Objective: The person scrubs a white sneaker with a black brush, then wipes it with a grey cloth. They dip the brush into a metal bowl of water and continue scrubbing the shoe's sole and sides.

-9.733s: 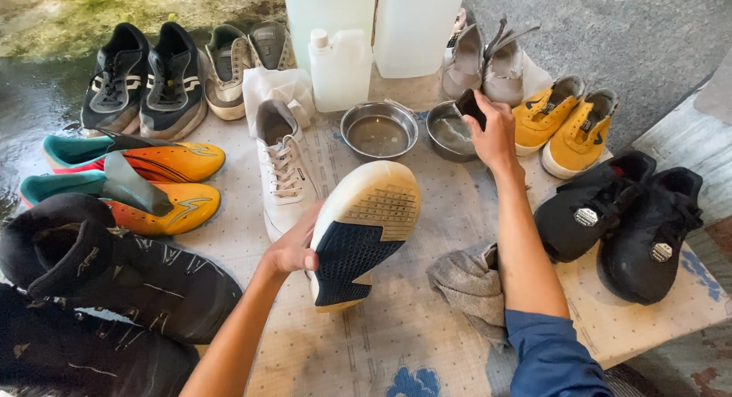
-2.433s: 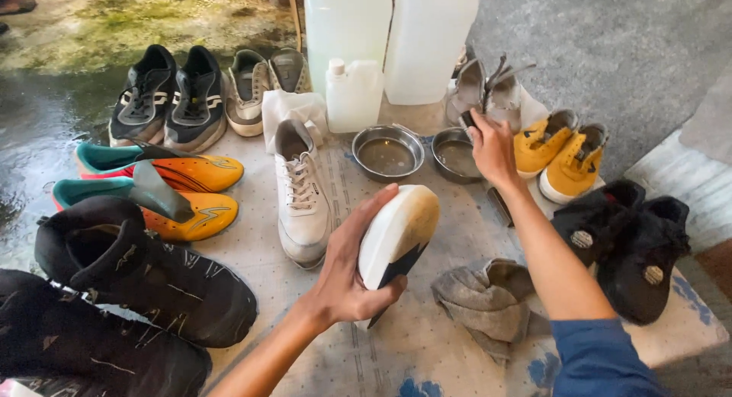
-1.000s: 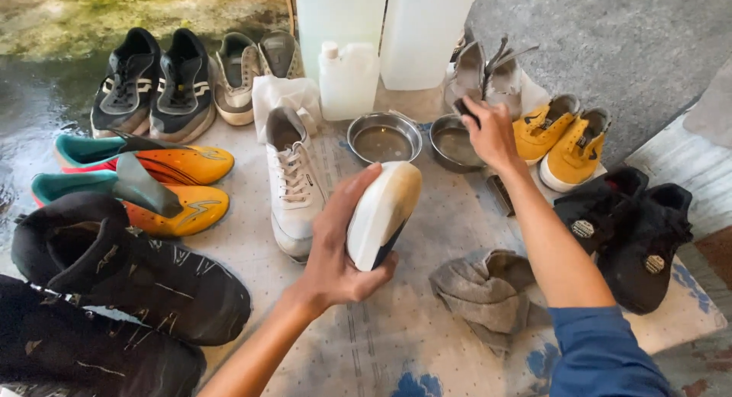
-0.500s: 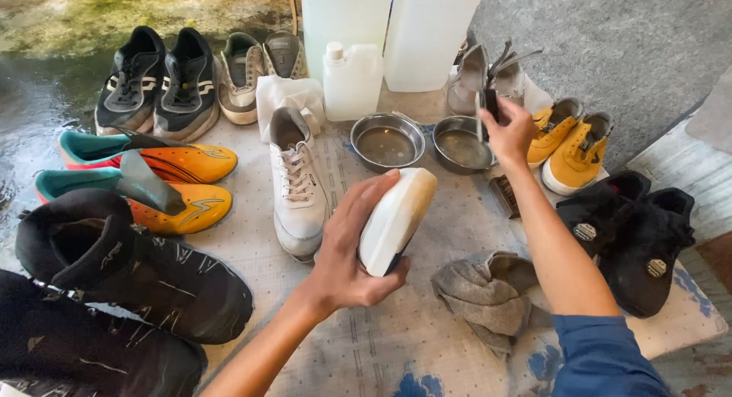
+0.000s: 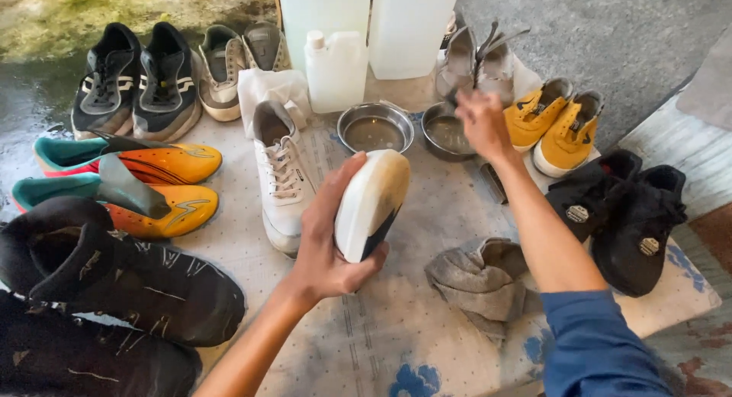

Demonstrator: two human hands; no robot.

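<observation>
- Our left hand [image 5: 324,248] holds a white shoe [image 5: 371,204] up off the desk [image 5: 427,343], sole turned away from us, its pale, yellowed edge facing up.
- The left fingers [image 5: 335,185] are wrapped over the shoe's near side and the thumb presses its lower end, so the grip is closed on the shoe.
- Our right hand [image 5: 482,125] reaches out over the right-hand steel bowl [image 5: 444,134], at its far rim; the picture is blurred there.
- The right fingers are curled in, closed, but we cannot tell what, if anything, they grip.
- Just left of the right fingers stands a second steel bowl [image 5: 374,128] with murky liquid.
- Beyond the right fingers lie a grey pair of shoes [image 5: 474,61]; just to their right sits a yellow pair of shoes [image 5: 553,121].
- Below the right forearm lies a crumpled grey cloth [image 5: 479,279], and to the right of it a black pair of shoes [image 5: 625,210].
- Just left of the left fingers lies a white laced sneaker [image 5: 280,176], its mate by the look.
- Further left we see orange and teal boots [image 5: 152,180], and near us big black boots [image 5: 114,279].
- Far from the left fingers stand a small white jug [image 5: 335,69] and two tall white cans [image 5: 366,19].
</observation>
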